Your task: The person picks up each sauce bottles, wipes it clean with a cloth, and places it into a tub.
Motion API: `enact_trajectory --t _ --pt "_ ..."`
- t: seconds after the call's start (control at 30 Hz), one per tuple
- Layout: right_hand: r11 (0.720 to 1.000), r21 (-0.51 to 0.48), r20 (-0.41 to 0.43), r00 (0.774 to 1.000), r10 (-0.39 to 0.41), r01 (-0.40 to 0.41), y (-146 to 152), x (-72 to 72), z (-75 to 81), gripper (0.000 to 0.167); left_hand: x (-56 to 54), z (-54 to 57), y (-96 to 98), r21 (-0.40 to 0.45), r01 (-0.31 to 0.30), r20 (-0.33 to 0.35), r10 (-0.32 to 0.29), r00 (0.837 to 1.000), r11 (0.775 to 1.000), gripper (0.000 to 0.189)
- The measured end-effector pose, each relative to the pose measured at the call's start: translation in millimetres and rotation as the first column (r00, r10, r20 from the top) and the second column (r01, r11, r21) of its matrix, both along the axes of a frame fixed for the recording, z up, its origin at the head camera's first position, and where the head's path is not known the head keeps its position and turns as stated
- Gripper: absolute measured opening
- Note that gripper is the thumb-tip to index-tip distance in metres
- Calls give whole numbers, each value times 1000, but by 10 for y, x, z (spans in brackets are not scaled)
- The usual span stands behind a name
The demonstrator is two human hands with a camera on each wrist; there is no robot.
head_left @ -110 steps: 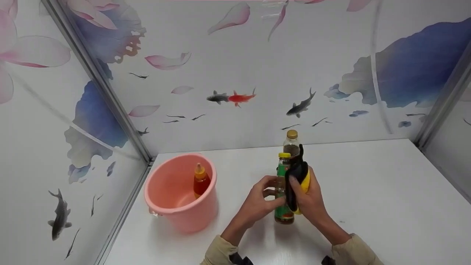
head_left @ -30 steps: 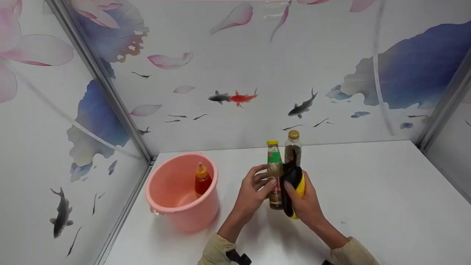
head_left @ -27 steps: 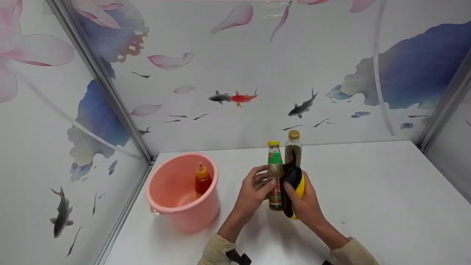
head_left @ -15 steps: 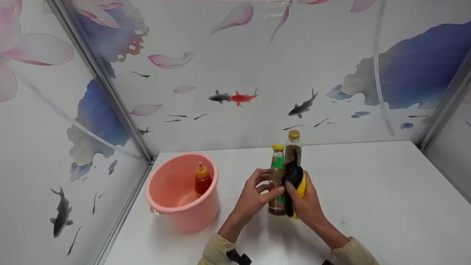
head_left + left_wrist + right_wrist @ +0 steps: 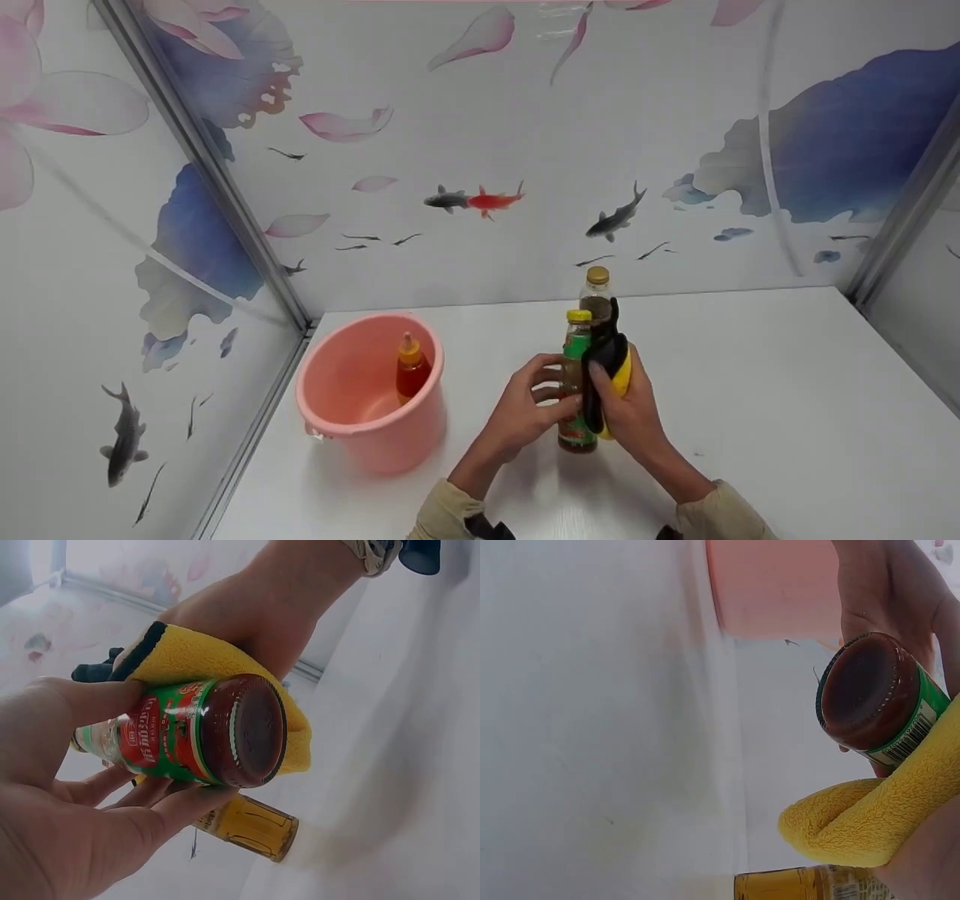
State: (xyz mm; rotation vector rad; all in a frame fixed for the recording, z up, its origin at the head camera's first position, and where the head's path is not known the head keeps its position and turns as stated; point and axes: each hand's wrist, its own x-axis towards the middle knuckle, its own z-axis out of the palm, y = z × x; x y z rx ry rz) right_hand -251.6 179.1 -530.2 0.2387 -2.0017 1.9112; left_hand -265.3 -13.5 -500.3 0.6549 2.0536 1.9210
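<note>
Pinched between the thumb and curled fingers of the left hand (image 5: 527, 409), a clear glass sauce bottle with a yellow cap and green-and-red label (image 5: 199, 731) is held roughly upright, its base raised off the smooth white table (image 5: 765, 390). By the right hand (image 5: 636, 409), a plush yellow-and-black cloth (image 5: 202, 652) is gripped against the bottle's side. Behind them, a gold-capped glass bottle of amber liquid (image 5: 596, 304) can be seen. Inside a round pink plastic bucket (image 5: 397, 446), a red squeeze bottle with an orange-yellow top (image 5: 411, 373) is contained.
</note>
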Motion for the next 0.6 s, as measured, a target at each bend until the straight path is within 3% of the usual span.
enact_trajectory --t 0.2,0.37,0.6 --pt "1000 -1 19 1000 9 -9 -54 14 -37 36 28 71 3 -10 -159 -88 157 984 987 59" --pt "1000 4 10 1000 25 -25 -82 26 -62 36 37 190 -43 -5 -264 -173 260 950 964 61" --pt "997 25 -37 996 78 -77 -77 12 -157 35 66 489 -235 94 -334 -285 347 894 938 65"
